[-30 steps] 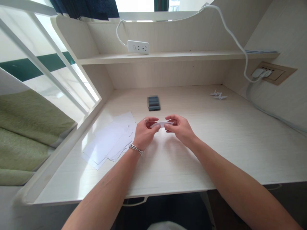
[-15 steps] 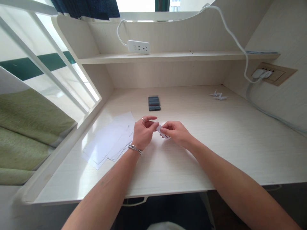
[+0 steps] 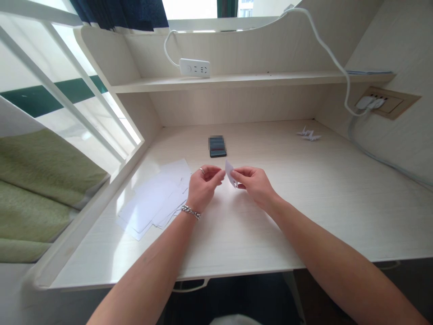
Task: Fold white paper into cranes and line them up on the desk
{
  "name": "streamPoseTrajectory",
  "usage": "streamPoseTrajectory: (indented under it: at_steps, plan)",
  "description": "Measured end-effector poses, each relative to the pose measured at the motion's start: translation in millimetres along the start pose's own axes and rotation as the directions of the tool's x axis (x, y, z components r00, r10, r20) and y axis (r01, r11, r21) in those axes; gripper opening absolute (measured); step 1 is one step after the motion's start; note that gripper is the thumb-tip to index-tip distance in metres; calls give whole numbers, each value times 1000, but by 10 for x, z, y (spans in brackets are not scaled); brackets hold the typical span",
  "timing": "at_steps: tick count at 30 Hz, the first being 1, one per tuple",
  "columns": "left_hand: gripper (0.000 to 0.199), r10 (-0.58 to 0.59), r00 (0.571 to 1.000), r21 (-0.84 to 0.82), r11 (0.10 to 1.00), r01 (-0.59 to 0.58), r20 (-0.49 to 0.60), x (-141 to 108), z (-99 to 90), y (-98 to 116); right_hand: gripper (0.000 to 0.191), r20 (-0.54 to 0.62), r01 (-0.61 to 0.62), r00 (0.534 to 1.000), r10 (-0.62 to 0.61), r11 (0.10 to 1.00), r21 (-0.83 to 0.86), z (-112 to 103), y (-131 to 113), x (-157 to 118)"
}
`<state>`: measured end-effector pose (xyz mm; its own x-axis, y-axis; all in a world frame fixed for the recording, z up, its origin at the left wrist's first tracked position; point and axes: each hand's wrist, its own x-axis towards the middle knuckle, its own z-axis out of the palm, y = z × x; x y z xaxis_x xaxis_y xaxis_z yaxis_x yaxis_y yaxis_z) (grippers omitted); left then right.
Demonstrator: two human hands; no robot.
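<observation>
A small folded white paper [image 3: 230,173] stands upright between the fingertips of my right hand [image 3: 254,181], above the middle of the desk. Just left of the paper is my left hand [image 3: 204,184], its thumb and fingertips pressed together beside the paper's edge; whether anything is between them is too small to tell. It wears a ring and a chain bracelet. Left of my left hand, loose white sheets [image 3: 154,194] lie overlapping on the desk [image 3: 237,239].
A dark phone-like object [image 3: 217,146] lies behind my hands. Small folded paper cranes [image 3: 311,136] sit at the back right. A power strip [image 3: 195,67] rests on the shelf [image 3: 237,80], and a white cable [image 3: 329,52] hangs at the right.
The folded paper has turned more upright and moved slightly up, held by my right hand. My left fingertips have come off it, and their fingers have curled in.
</observation>
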<state>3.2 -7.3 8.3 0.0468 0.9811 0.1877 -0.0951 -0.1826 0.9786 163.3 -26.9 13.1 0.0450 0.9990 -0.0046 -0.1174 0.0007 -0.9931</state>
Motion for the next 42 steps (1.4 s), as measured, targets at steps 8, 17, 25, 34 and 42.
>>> streamPoseTrajectory:
  at_steps: [8, 17, 25, 34, 42]
  plan:
    - [29, -6, 993, 44, 999, 1, 117, -47, 41, -61, 34, 74, 59, 995, -65, 995, 76, 25, 34, 13]
    - [24, -75, 992, -15, 997, 77, 102, -59, 71, 63, 34, 28, 58, 998, -60, 995, 85, 3, 26, 5]
    - [22, -35, 987, -19, 999, 39, 160, -59, 39, 79, 33, 149, 2, 989, -17, 995, 96, -56, -1, 8]
    - [16, -59, 980, -20, 998, 64, 190, -71, 31, 100, 19, 233, -42, 973, 6, 988, 147, -74, -61, -10]
    - [8, -81, 976, -50, 994, 93, 200, -85, 18, 138, 15, 278, -104, 960, 42, 972, 212, -94, -34, 3]
